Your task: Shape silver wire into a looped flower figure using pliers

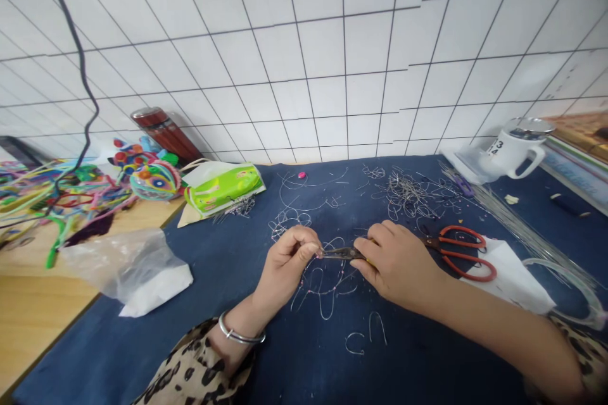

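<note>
My right hand (399, 259) is closed round the handles of a pair of pliers (349, 253), whose narrow jaws point left. At the jaw tips, my left hand (289, 262) pinches a thin wire piece with a small pink bit on it; its exact shape is too small to make out. Below both hands a silver wire shape with pink beads (327, 292) spreads over the dark blue cloth. Two short bent wires (379, 329) lie nearer to me. Beyond my left hand is a loose coil of wire (289, 223).
Red-handled scissors (468, 256) rest on white paper (510, 275) at right, near a wire heap (411, 193) and long straight wires (536, 228). A white mug (510, 150) stands behind. Leftward are a green tissue pack (223, 190), a plastic bag (137, 266) and a red flask (166, 133).
</note>
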Motion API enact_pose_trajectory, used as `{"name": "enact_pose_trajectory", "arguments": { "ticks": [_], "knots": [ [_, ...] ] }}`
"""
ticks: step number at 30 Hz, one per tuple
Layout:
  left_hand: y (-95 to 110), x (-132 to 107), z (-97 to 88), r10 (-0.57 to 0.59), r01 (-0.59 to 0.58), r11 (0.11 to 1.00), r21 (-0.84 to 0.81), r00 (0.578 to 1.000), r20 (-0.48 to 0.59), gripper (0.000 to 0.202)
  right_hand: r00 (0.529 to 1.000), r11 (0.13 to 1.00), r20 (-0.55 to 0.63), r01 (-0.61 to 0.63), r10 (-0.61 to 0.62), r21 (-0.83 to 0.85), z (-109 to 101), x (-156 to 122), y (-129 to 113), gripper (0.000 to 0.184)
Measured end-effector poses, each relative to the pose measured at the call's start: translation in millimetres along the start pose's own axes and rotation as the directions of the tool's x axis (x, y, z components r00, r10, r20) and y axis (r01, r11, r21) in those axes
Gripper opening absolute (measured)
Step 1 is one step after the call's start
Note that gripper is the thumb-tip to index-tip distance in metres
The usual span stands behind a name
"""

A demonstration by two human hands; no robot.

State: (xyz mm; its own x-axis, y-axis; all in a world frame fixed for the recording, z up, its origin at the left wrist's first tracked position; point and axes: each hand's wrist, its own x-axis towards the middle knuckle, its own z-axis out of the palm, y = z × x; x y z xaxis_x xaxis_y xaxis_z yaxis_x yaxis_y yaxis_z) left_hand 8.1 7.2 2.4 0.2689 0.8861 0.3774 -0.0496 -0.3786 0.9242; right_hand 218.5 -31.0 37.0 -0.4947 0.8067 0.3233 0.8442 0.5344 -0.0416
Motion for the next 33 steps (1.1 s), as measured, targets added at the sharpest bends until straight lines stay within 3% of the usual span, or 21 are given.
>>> {"name": "enact_pose_trajectory", "arguments": {
  "ticks": [27,33],
  "knots": [
    [1.8,-2.2,7.2,-0.036,0.037,0.999,0.015,0.996,-0.079,0.012,0.993,0.991,-0.100,0.041,-0.054,-0.131,3.5,-5.8,-4.0,0.026],
    [0.9,-4.0,6.0,-0.034,0.037,0.999,0.033,0.996,-0.080,0.011,0.997,0.991,-0.053,0.041,-0.048,-0.127,3.1,-6.6,-3.2,0.027]
  ]
}}
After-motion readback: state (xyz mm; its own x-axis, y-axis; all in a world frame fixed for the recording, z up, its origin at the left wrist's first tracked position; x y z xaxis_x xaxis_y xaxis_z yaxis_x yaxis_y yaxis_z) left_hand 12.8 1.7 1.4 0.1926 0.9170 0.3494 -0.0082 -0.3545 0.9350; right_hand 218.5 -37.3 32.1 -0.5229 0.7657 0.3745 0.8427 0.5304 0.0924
